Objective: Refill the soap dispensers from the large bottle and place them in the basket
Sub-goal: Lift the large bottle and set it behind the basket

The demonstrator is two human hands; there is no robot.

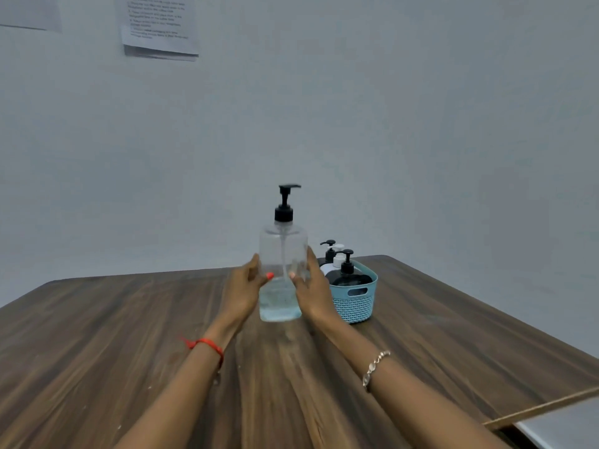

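A large clear bottle [282, 254] with a black pump top stands upright on the wooden table [129, 335], about a third full of pale blue liquid. My left hand [243, 293] clasps its left side and my right hand [312, 293] its right side. Just right of it stands a small blue woven basket [355, 303]. Inside the basket are a black soap dispenser [348, 275], a white one [334, 265] behind it and another black-pumped one [330, 251] at the back.
The table's far edge meets a plain grey wall. Papers [158, 27] hang on the wall at upper left. A light strip and grey surface [551, 419] lie at the table's lower right corner.
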